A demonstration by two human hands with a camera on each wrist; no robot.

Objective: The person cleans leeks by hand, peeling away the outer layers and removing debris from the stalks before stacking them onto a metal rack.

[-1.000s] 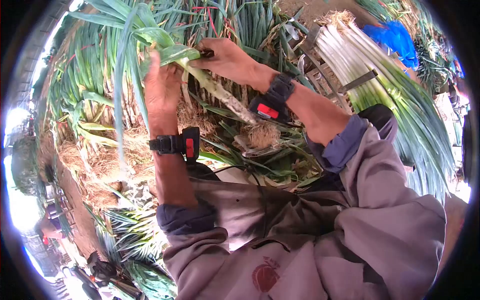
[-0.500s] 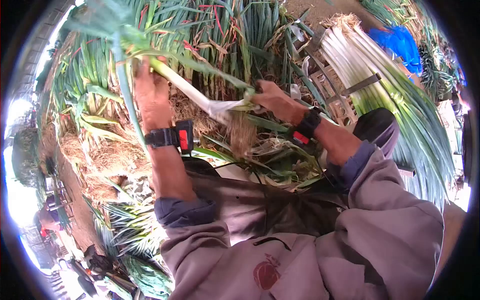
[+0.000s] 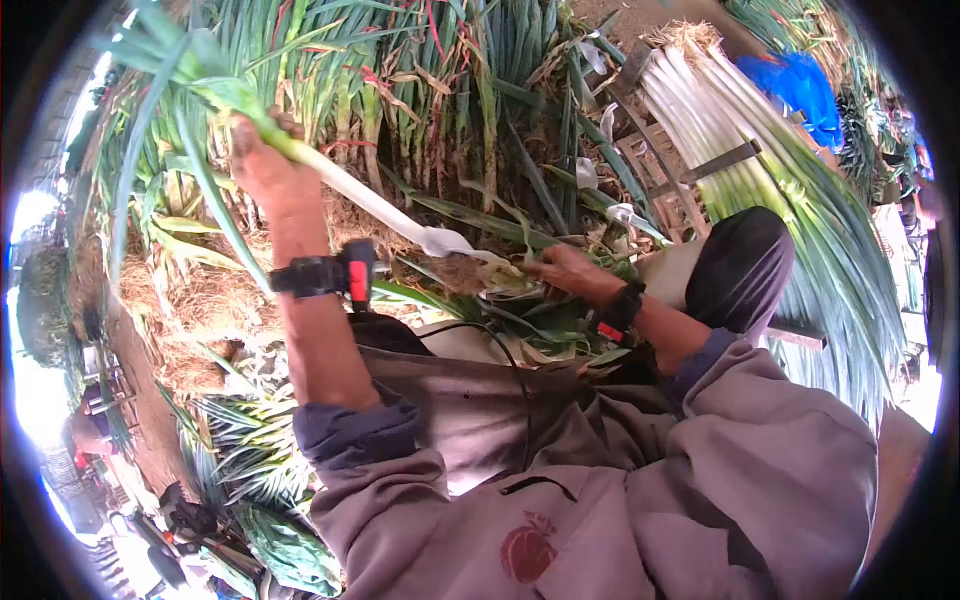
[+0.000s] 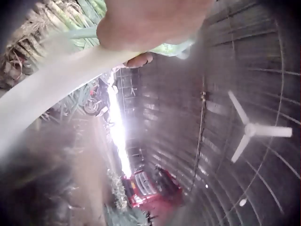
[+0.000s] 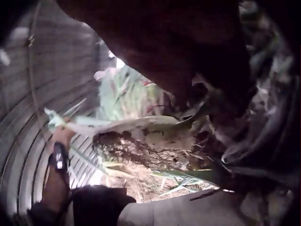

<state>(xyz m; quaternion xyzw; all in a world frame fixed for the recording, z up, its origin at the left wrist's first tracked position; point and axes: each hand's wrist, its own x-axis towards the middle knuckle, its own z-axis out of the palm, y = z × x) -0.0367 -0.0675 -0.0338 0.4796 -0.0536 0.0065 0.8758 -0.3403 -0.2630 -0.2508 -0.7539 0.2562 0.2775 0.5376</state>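
Note:
My left hand [image 3: 275, 170] grips a large green onion [image 3: 360, 197] just below its leaves, which fan out to the upper left. The bare white stalk slants down to the right, ending in a root tuft [image 3: 462, 270] over the leaf scraps. Near that root end, my right hand [image 3: 575, 272] pinches a strip of peeled outer skin [image 3: 508, 268]. In the right wrist view, the pale skin [image 5: 164, 121] stretches between the dark right hand [image 5: 188, 52] and the soil-covered roots [image 5: 127, 149]. The left wrist view has the white stalk [image 4: 51, 84] close up, passing under the left hand [image 4: 150, 23].
Unpeeled green onions [image 3: 430, 110] stand packed ahead, with dry roots [image 3: 215, 300] at left. Cleaned white ones [image 3: 700, 110] lie on a wooden rack [image 3: 665, 180] at right, under a dark metal bar [image 3: 722, 162]. Blue plastic [image 3: 795, 95] sits beyond. Trimmed leaves [image 3: 570, 340] cover the ground.
From the leaf end, my right hand has pulled the outer skin down and right past the roots, baring the white stalk. The left hand has shifted left with the green onion.

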